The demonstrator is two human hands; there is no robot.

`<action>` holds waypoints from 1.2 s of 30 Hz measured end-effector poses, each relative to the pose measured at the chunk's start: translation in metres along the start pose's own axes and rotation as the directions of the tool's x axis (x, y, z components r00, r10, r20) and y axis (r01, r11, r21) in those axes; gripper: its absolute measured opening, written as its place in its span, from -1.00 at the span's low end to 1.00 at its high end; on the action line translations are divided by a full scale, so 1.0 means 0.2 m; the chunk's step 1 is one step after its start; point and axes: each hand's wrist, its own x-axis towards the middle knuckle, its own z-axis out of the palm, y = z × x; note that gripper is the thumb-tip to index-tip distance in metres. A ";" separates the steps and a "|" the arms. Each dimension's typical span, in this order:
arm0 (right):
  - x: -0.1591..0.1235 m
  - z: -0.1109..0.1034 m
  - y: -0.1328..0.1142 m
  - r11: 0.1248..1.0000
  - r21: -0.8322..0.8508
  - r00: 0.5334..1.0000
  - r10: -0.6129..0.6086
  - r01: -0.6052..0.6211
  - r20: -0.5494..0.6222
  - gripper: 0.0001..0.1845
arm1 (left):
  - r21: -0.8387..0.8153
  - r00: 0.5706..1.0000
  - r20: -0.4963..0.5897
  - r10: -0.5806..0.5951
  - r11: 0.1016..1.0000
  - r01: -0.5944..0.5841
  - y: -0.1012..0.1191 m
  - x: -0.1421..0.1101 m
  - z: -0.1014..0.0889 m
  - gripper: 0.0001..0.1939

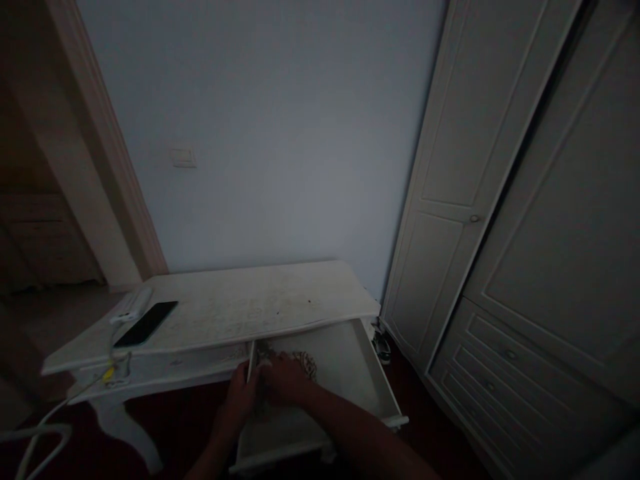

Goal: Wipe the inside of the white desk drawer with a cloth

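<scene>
Both hands reach into an open white drawer [373, 380] pulled out from under a white table [250, 307]. My left hand [240, 393] rests at the drawer's left side wall, fingers curled near it. My right hand [285, 379] lies inside the drawer, over a dark patterned thing [307, 363] at the back. The room is dim, so what the fingers hold, if anything, is hidden.
A black phone [146, 323] and a white power strip [133, 305] lie on the table's left end, with white cables [60, 407] hanging off it. A white wardrobe [525, 233] stands at the right. A light switch [183, 157] is on the wall.
</scene>
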 end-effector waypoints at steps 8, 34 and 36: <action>-0.30 0.04 0.26 0.915 -0.030 0.878 -0.376 0.402 0.298 -0.64 | 0.028 1.000 -0.030 0.010 1.000 -0.009 -0.04 0.01 0.02 -0.41; 0.00 -0.13 0.51 0.961 -0.159 0.973 0.214 -0.226 -0.089 -0.56 | 0.015 1.000 -0.013 -0.008 1.000 0.009 -0.07 0.02 0.02 -0.31; 0.05 -0.08 0.39 0.974 -0.154 0.984 0.151 -0.164 -0.092 -0.54 | 0.003 1.000 -0.012 0.003 1.000 -0.003 -0.06 0.01 0.02 -0.29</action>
